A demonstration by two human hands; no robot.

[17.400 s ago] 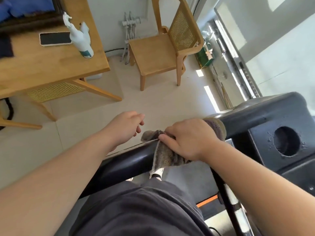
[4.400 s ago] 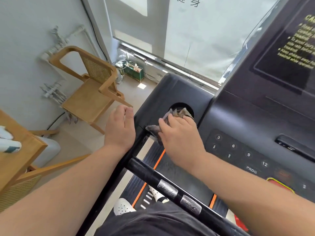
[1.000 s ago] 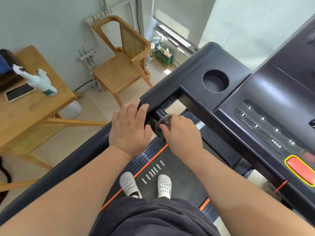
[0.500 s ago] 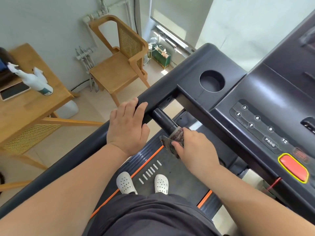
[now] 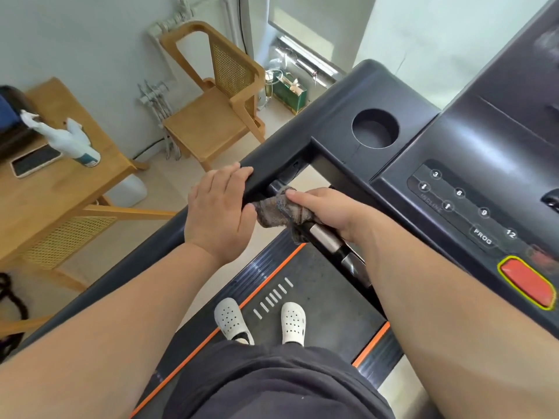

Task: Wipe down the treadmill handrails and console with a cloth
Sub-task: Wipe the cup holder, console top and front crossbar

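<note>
— Just left of the cup holder [image 5: 375,128], below the console [image 5: 472,182], your right hand [image 5: 329,211] is closed around the cloth [image 5: 278,211], and the cloth is wrapped over the inner grip bar [image 5: 325,241]. Why hold it that way?

— Wrapping lets you wipe the bar's whole round at once, I'd judge. The metal sensor plate shows bare just behind your fist

— And your left hand [image 5: 220,211]?

— It lies palm down on the side handrail [image 5: 272,167], left of the cup holder, fingers curled over the top edge. It touches the cloth's near end. You're probably bracing yourself while the other arm works

— Is the spray bottle [image 5: 71,142] part of this?

— It stands well apart on the wooden table [image 5: 69,195], far left of the cup holder, beside a phone [image 5: 34,161]. The buttons right of the cup holder look yet to be wiped, though I can't tell for sure
</note>
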